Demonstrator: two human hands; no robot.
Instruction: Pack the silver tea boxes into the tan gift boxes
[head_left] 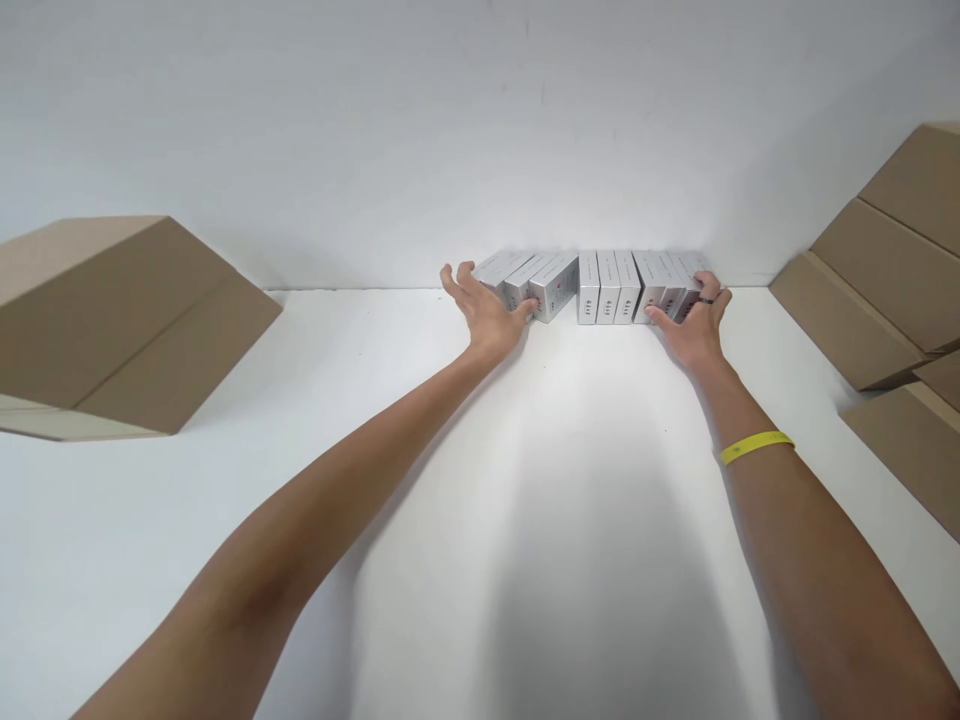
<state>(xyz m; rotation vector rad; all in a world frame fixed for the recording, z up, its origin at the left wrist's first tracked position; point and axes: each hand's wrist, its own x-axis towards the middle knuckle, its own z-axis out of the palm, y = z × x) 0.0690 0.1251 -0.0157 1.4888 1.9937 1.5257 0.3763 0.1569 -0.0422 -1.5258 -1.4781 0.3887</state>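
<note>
A row of small silver cartons (607, 288) with dark print on their narrow fronts stands at the foot of the white wall. My left hand (491, 318) is at the row's left end, thumb against the carton fronts and fingers along the outer side. Cartons under this hand (556, 285) lean at a slant, with a gap before the upright ones in the middle. At the right end, my right hand (697, 330) has its thumb on a carton front and its fingers curled round the outer side. It wears a dark ring, with a yellow wristband (757, 446) on the forearm.
A brown cardboard box (150, 320) lies tilted on the white surface (420, 560) at the left. More brown cardboard (862, 310) with folded panels stands at the right. The white wall (480, 130) rises directly behind the cartons.
</note>
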